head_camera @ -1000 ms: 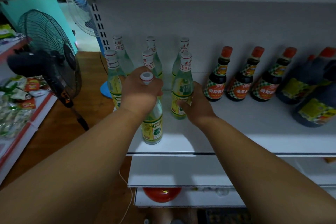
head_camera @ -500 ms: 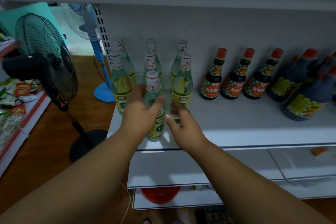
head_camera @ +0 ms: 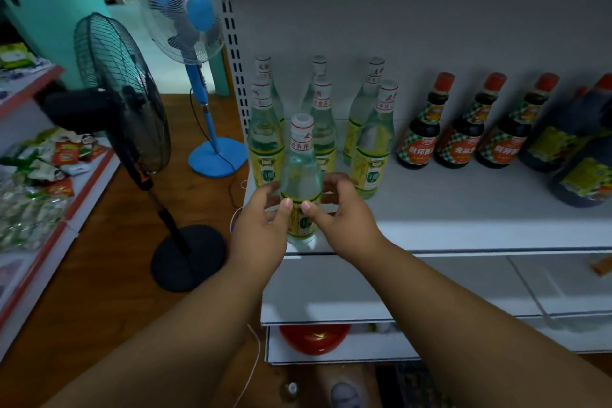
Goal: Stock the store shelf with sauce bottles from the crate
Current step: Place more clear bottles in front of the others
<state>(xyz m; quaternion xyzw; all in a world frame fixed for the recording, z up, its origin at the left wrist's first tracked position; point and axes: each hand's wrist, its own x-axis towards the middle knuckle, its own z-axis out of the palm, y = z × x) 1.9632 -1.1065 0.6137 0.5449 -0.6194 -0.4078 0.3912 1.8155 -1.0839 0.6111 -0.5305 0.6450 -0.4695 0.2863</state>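
Head view, frame centre: your left hand (head_camera: 261, 225) and right hand (head_camera: 341, 212) cupped the front bottle (head_camera: 300, 175), squaring it on the shelf (head_camera: 463, 225); releasing seemed due next

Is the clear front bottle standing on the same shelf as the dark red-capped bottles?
Yes, the front bottle stands near the edge of the white shelf, which also carries the dark red-capped bottles.

front bottle (head_camera: 300, 175): clear, white cap, yellow-green label
small dark bottles (head_camera: 420, 129): red caps, green-white checked bands, red labels
shelf (head_camera: 463, 215): white
standing fan (head_camera: 119, 93): black
far fan (head_camera: 195, 23): blue stand, white cage
floor (head_camera: 109, 258): brown
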